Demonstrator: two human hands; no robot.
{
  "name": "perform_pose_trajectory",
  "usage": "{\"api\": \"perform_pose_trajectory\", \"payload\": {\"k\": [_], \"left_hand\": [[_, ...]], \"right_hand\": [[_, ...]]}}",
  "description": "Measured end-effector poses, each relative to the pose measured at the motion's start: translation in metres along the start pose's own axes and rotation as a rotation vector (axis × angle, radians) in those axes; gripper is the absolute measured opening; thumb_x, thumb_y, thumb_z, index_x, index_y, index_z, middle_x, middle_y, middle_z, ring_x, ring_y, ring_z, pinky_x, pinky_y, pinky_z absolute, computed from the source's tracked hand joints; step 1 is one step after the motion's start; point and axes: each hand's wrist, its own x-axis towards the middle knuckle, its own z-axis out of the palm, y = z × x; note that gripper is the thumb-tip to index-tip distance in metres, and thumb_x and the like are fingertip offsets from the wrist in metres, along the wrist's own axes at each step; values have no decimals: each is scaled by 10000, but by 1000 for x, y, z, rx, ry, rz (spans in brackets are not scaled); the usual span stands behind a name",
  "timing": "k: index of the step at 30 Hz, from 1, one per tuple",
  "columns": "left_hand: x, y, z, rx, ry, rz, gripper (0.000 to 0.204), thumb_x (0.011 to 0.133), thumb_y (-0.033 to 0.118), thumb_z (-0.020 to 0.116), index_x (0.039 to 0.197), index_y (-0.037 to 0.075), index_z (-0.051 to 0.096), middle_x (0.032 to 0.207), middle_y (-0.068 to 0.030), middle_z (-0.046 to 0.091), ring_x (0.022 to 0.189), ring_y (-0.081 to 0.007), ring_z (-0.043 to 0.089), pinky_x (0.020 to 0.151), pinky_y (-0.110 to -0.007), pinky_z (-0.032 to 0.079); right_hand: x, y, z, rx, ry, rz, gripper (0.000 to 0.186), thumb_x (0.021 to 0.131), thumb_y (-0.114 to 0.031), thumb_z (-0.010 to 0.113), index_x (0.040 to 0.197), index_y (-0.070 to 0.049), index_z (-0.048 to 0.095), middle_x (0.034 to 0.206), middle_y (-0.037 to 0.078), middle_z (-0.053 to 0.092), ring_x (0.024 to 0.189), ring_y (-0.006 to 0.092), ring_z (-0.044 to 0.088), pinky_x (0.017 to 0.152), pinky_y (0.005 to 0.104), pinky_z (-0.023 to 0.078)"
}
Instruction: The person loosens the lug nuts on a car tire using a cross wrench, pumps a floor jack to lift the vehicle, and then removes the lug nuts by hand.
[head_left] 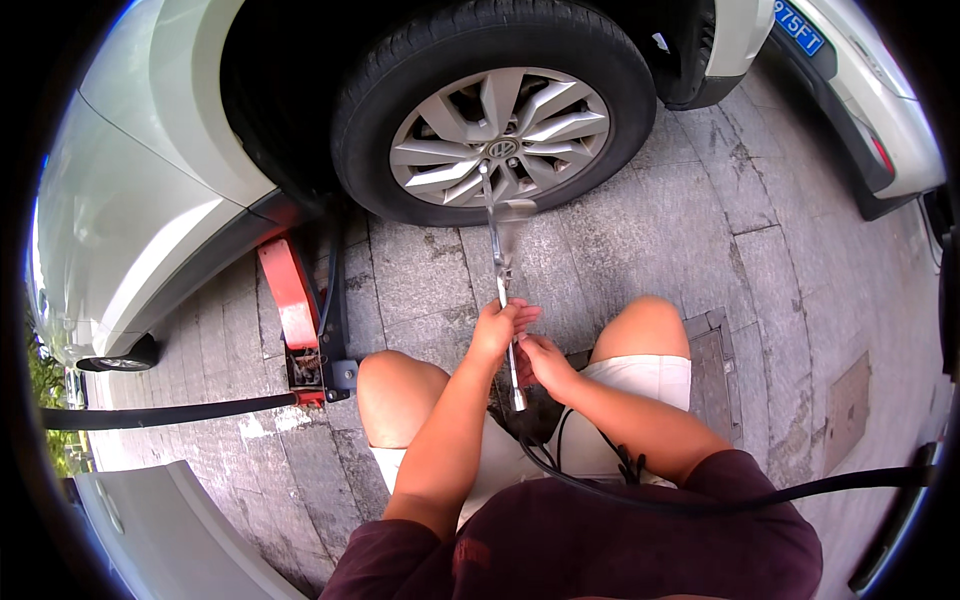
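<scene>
one long silver wrench [497, 245] runs from the wheel [501, 150] back toward the person, its far end just below and left of the hub; whether it is seated on a bolt cannot be told. a blurred piece juts from its upper part, suggesting a turning motion. the work looks partway along: the red jack [288, 290] already stands by the car's [150, 150] sill, while the wheel is still mounted, so the bolt work seems unfinished; how many bolts are loose does not show.

the wrench passes between the hands, its near socket end beyond them toward the person's lap. the left hand [492, 328] is closed round the shaft; the right hand [545, 362] lies just below it, right against the shaft, though its grip cannot be told. the wheel stands at the paved surface's [430, 260] far edge, the jack toward its left edge.
</scene>
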Motion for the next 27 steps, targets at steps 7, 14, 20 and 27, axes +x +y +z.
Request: {"api": "perform_pose_trajectory", "payload": {"k": [7,14,20,27], "left_hand": [[1,3,3,60,-2,-8,319,1037,177,460,1250,-42,551,1169,-217,731,1134,-317,684,1027,-426,487],[-5,17,9,143,4,46,259,1023,133,482,1192,-37,580,1083,-185,763,1047,-246,720,957,-349,524],[4,3,10,132,-12,55,250,1016,137,500,1181,-30,587,1077,-178,765,1037,-229,717,943,-346,519],[9,1,7,150,13,69,287,1005,165,529,1200,-39,576,1091,-194,755,1077,-268,708,964,-385,524]], "right_hand": [[-18,-10,5,7,-243,58,309,1081,-335,493,1046,-44,591,808,96,670,696,226,687,634,359,553],[-10,-9,0,7,-248,32,183,1038,-222,556,1049,-41,583,844,129,703,675,236,702,635,359,579],[-12,-15,-3,46,-278,125,186,1032,-200,558,1081,-21,578,859,168,712,677,237,706,628,353,591],[-25,-19,2,-74,-253,-47,128,1027,-155,578,1052,-29,573,841,151,709,619,219,683,575,329,563]]}}
